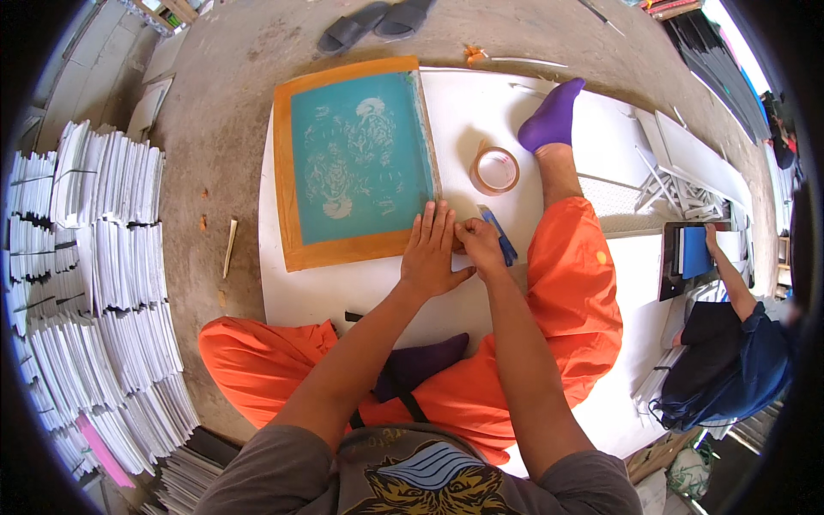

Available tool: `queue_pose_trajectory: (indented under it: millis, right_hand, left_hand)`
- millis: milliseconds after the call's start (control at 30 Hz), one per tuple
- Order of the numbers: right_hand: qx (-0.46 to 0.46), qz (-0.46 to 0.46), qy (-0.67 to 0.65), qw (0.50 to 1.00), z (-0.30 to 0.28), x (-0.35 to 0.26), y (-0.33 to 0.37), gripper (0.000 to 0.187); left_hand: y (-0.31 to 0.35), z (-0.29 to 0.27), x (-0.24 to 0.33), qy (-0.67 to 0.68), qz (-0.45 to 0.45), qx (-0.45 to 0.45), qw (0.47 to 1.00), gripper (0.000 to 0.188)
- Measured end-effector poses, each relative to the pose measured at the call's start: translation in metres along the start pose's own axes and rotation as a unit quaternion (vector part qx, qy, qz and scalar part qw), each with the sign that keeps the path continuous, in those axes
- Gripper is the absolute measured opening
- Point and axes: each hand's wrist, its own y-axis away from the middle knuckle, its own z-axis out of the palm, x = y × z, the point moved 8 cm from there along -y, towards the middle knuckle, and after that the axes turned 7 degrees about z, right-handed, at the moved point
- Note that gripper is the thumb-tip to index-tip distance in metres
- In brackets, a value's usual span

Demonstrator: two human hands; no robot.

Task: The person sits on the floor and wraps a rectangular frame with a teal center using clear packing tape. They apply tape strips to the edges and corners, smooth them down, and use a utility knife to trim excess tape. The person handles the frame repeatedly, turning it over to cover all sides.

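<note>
A silk-screen frame (348, 253) with brown-taped edges and a teal mesh bearing a pale pattern lies on a white board (481, 94) before me. My left hand (432, 251) lies flat with fingers outstretched at the frame's lower right corner. Right beside it, the fingers of my right hand (481, 246) are curled together in a pinch by the same corner. Whatever they hold is hidden. A blue utility knife (500, 236) lies just beyond my right hand. Farther up, a roll of brown tape (497, 171) rests on the board.
My purple-socked foot (550, 118) and orange trouser leg flank the right side. Stacked white boards (99, 257) stand at the left. Dark sandals (378, 24) lie on the floor ahead. At the far right, another person's hand (711, 239) touches a blue panel (697, 253) near white scraps (678, 189).
</note>
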Motion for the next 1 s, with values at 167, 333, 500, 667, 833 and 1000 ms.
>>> queue_pose_trajectory:
  millis: [167, 333, 500, 667, 833, 1000]
  right_hand:
    - [0.01, -0.022, 0.022, 0.999, -0.001, -0.001, -0.002, 0.025]
    - [0.086, -0.041, 0.081, 0.992, 0.001, 0.004, -0.006, 0.025]
    - [0.195, -0.083, 0.151, 0.966, 0.002, 0.01, -0.005, 0.025]
    - [0.292, -0.092, 0.223, 0.926, 0.002, -0.001, 0.014, 0.025]
    - [0.346, -0.166, 0.064, 0.921, -0.016, 0.004, 0.039, 0.023]
    - [0.324, -0.182, -0.017, 0.928, -0.011, 0.001, 0.058, 0.026]
  left_hand:
    - [0.004, -0.004, -0.007, 0.004, 0.06, 0.007, 0.998, 0.108]
    - [0.006, -0.001, -0.011, -0.041, 0.063, -0.035, 0.997, 0.105]
    - [0.007, 0.0, -0.011, -0.045, 0.072, -0.032, 0.996, 0.108]
    - [0.004, -0.001, -0.009, -0.072, 0.067, -0.041, 0.994, 0.11]
    - [0.004, 0.011, -0.007, -0.148, 0.046, -0.055, 0.986, 0.109]
    - [0.002, 0.03, -0.007, -0.198, 0.041, -0.068, 0.977, 0.103]
